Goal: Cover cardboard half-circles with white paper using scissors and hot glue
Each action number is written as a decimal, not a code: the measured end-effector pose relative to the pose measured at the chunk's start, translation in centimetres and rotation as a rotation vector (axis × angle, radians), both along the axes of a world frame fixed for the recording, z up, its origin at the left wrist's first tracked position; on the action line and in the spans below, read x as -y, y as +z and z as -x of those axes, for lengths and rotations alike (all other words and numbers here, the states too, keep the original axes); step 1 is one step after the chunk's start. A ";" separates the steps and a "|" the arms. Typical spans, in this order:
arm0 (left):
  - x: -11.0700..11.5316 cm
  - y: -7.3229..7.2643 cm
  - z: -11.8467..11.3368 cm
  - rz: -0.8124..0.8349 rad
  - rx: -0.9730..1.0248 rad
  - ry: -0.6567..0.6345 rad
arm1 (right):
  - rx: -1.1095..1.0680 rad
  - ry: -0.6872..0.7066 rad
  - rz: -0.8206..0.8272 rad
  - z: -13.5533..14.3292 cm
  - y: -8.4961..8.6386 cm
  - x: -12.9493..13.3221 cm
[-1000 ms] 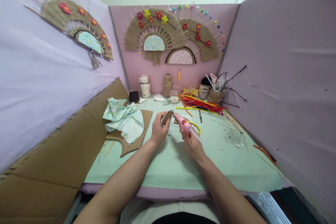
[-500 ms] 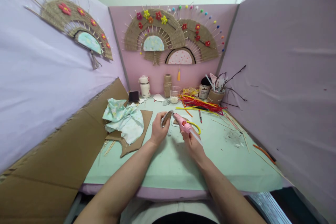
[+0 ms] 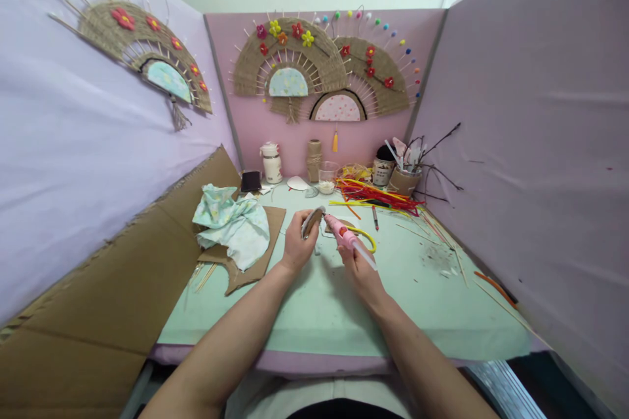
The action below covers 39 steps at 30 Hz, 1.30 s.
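My left hand is closed on a small cardboard piece with a pale edge, held tilted above the table. In my right hand is a pink hot glue gun, a translucent glue stick jutting from its back end. The gun's nozzle points left and is at the top edge of the cardboard piece; whether they touch I cannot tell. Behind the gun, a yellow scissors handle and another brown cardboard piece lie on the table, partly hidden.
Crumpled green floral cloth lies on cut cardboard at the left. Red and yellow pipe cleaners are heaped at the back right, near a pot of twigs. A twine spool and a white bottle stand behind.
Both hands keep almost the same position, with the glue gun still at the cardboard piece's edge. The view has shifted very slightly.
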State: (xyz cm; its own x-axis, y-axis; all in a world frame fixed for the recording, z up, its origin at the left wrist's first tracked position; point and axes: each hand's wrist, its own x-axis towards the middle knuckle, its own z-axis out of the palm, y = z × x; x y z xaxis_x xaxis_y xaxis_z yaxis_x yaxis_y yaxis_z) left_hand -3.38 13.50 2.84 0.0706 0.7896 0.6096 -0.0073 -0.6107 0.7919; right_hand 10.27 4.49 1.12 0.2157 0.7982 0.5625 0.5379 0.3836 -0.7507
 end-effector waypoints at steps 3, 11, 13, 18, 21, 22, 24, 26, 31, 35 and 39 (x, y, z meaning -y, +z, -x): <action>0.0 0.0 0.0 -0.009 -0.003 0.005 | -0.006 0.010 -0.001 0.0 0.0 0.1; -0.3 -0.3 0.1 -0.089 -0.089 0.038 | 0.013 0.034 -0.023 -0.1 0.1 -0.1; -0.4 -0.4 0.1 -0.118 -0.140 0.057 | 0.018 0.029 -0.025 -0.2 0.0 -0.1; -0.4 -0.5 0.2 -0.148 -0.174 0.072 | 0.017 -0.004 -0.034 -0.3 -0.3 -0.2; -0.3 -0.5 0.2 -0.152 -0.183 0.083 | 0.017 -0.011 -0.030 -0.2 -0.3 -0.1; -0.3 -0.5 0.2 -0.154 -0.185 0.088 | 0.015 -0.006 -0.033 -0.2 -0.2 -0.1; -0.3 -0.4 0.2 -0.155 -0.188 0.093 | 0.011 0.011 -0.047 -0.1 -0.1 -0.1; -0.3 -0.5 0.2 -0.158 -0.189 0.093 | 0.004 0.028 -0.057 -0.1 0.0 0.0; -0.3 -0.5 0.2 -0.145 -0.184 0.084 | -0.022 0.048 -0.060 -0.1 0.1 0.0; -0.3 -0.4 0.1 -0.147 -0.186 0.091 | -0.025 0.064 -0.062 -0.2 -0.1 -0.1; -0.3 -0.5 0.1 -0.147 -0.195 0.103 | -0.022 0.058 -0.061 -0.3 -0.3 -0.2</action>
State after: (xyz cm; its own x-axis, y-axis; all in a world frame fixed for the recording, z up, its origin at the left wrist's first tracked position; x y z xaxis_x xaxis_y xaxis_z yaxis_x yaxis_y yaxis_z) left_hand -3.50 13.81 2.38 0.1217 0.7026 0.7011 0.2049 -0.7089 0.6748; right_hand 10.56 4.66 0.78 0.1829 0.7741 0.6061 0.4972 0.4591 -0.7363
